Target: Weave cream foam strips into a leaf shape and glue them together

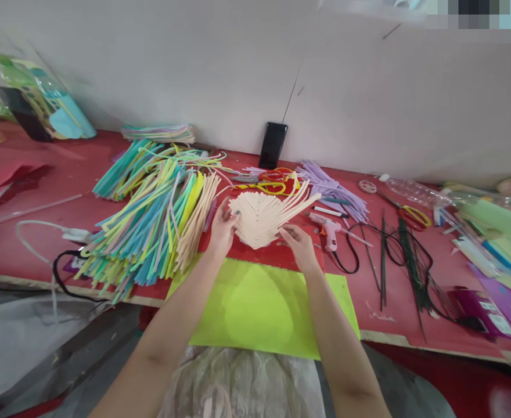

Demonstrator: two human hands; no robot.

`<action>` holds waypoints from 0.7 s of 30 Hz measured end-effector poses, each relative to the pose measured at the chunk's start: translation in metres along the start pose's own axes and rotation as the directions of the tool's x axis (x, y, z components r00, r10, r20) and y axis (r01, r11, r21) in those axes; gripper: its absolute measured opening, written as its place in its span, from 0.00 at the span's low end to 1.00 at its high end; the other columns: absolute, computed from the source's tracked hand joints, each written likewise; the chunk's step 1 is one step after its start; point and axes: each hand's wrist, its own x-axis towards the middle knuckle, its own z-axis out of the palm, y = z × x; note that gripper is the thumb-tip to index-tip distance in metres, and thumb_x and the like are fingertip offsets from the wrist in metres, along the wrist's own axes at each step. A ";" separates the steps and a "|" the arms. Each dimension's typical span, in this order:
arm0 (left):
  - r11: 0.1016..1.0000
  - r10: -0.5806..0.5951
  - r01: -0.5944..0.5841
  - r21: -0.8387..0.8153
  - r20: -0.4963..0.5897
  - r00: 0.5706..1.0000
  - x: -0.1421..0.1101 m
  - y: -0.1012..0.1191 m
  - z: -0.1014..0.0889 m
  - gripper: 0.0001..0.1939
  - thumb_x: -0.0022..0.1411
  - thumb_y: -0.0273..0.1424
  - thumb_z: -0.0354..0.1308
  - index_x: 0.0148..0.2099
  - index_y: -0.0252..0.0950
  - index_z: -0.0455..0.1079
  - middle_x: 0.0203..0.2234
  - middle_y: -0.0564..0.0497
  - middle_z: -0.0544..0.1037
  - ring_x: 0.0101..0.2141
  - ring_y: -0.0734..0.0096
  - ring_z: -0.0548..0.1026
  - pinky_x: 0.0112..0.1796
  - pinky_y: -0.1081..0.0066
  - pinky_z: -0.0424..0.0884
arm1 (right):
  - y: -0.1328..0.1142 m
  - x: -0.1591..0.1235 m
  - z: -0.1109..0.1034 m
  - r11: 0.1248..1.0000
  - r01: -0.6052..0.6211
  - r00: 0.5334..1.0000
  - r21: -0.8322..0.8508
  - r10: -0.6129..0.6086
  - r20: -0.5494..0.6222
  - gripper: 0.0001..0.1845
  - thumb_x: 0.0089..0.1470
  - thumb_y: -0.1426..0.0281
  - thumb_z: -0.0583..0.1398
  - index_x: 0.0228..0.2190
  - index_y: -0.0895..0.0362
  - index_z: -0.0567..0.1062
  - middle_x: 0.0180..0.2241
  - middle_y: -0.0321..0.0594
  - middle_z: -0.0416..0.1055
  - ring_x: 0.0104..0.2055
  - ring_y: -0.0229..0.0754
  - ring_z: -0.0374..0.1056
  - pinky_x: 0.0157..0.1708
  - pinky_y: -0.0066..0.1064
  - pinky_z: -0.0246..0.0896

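Between my two hands is a cream, leaf-shaped piece of interlaced fuzzy strips (255, 217), which look like pipe cleaners. Its strips fold to a V along the middle, and loose ends fan out to the upper right. My left hand (223, 227) is closed on its left edge, thumb in front. At the lower right edge, my right hand (298, 241) pinches it with thumb and forefinger. Below lies a yellow-green sheet (325, 325) at the table's front edge. A big bundle of multicoloured pipe cleaners (146, 226) is left of my left hand.
On the red table (346, 296), a pink glue gun (331, 232) and purple pipe cleaners (334, 188) lie to the right. Yellow-handled scissors (268, 184) are behind the piece. A phone (273, 145) leans on the wall. Black cables, dark stems (407, 261) and a clear bottle (412, 190) lie further right.
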 end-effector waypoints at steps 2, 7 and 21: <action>0.999 -0.020 0.021 -0.047 0.022 1.000 -0.002 0.000 0.003 0.31 0.45 0.22 0.66 0.53 0.42 0.67 0.37 0.55 0.76 0.40 0.76 0.75 0.42 0.76 0.69 | 0.002 0.001 0.000 1.000 -0.003 1.000 -0.001 0.003 -0.013 0.21 0.39 0.54 0.68 0.32 0.55 0.75 0.27 0.35 0.74 0.30 0.39 0.71 0.31 0.33 0.71; 0.985 -0.149 0.154 -0.079 0.067 0.987 -0.008 0.001 0.008 0.24 0.48 0.22 0.65 0.49 0.40 0.69 0.40 0.53 0.79 0.44 0.71 0.76 0.48 0.71 0.69 | 0.006 0.003 -0.001 1.000 0.000 1.000 -0.018 -0.001 -0.026 0.20 0.38 0.55 0.68 0.30 0.54 0.75 0.25 0.34 0.74 0.28 0.39 0.69 0.31 0.34 0.70; 0.949 -0.297 0.305 -0.082 0.102 0.950 -0.016 -0.006 0.015 0.07 0.53 0.21 0.63 0.37 0.33 0.74 0.31 0.50 0.82 0.36 0.70 0.79 0.47 0.68 0.73 | 0.003 0.002 -0.004 0.997 0.021 0.997 0.071 -0.015 -0.081 0.21 0.46 0.50 0.62 0.28 0.56 0.75 0.26 0.37 0.74 0.29 0.39 0.70 0.28 0.31 0.71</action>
